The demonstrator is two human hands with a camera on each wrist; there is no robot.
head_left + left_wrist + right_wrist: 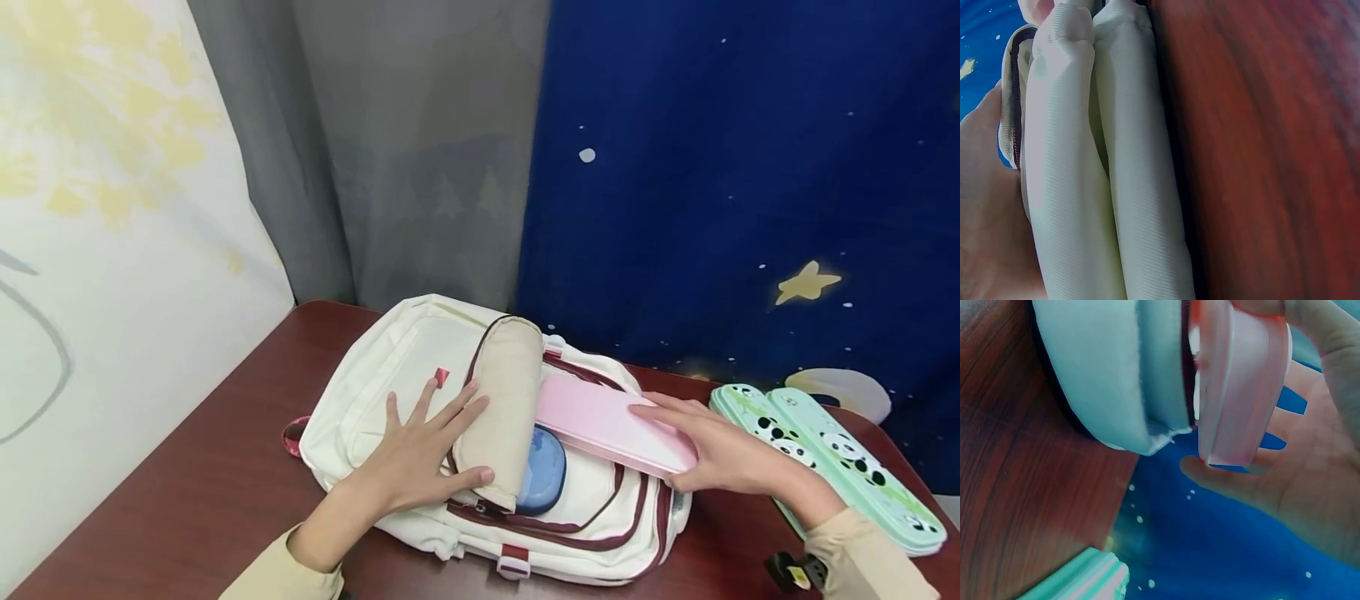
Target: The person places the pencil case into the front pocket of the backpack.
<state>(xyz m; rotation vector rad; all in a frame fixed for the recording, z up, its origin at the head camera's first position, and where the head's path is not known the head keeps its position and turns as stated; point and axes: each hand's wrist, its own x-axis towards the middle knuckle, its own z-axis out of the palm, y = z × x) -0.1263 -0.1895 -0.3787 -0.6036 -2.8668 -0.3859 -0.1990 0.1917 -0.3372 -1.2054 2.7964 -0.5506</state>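
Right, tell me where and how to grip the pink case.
The pink case is probably best gripped at its right end, coming from the right, pinched across its narrow width: it is long and flat, and its left end meets the beige flap. The right hand holds that right end.

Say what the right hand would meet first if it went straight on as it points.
Probably the beige flap on the white backpack: the right hand holds the pink case, whose far end appears to meet the flap's edge, though depth there is unclear.
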